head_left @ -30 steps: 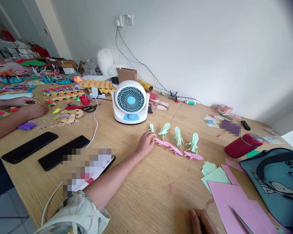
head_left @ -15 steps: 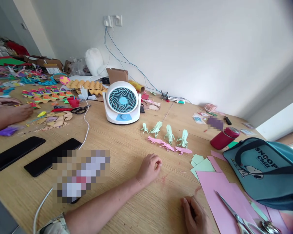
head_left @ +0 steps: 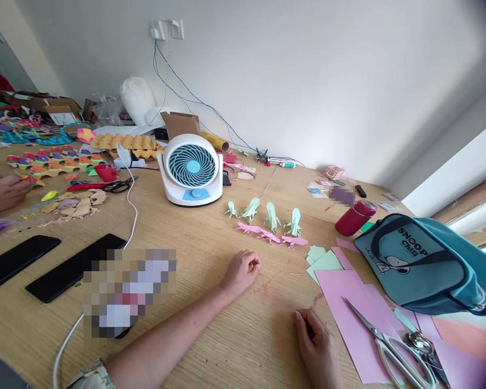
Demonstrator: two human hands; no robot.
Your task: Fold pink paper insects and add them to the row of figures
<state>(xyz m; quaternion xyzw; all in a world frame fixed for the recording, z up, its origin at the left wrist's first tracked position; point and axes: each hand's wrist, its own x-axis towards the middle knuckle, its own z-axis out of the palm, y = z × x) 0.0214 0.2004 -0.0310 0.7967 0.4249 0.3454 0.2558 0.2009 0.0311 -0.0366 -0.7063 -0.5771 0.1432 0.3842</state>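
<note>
My left hand [head_left: 240,274] rests on the wooden table, fingers curled into a loose fist, and nothing shows in it. Closer to me lies my right hand [head_left: 316,346], also loosely closed, beside the left edge of a pink paper sheet [head_left: 340,308]. Beyond my left hand stands a row of several light green folded paper figures [head_left: 271,217]. In front of them are three pink folded paper figures [head_left: 269,236]. Light green paper pieces [head_left: 325,263] lie to the right. Scissors [head_left: 383,337] with white handles rest on the pink paper.
A white and blue fan [head_left: 192,170] stands at mid-table. At right are a red flask [head_left: 355,217] and a teal bag [head_left: 421,270]. Black flat cases [head_left: 76,267], a white cable [head_left: 134,210] and paper scraps [head_left: 79,208] lie left. Another person's hand [head_left: 6,192] works at far left.
The view has turned to the right, so most things sit farther left in the picture. Both my hands keep their loosely curled pose on the table.
</note>
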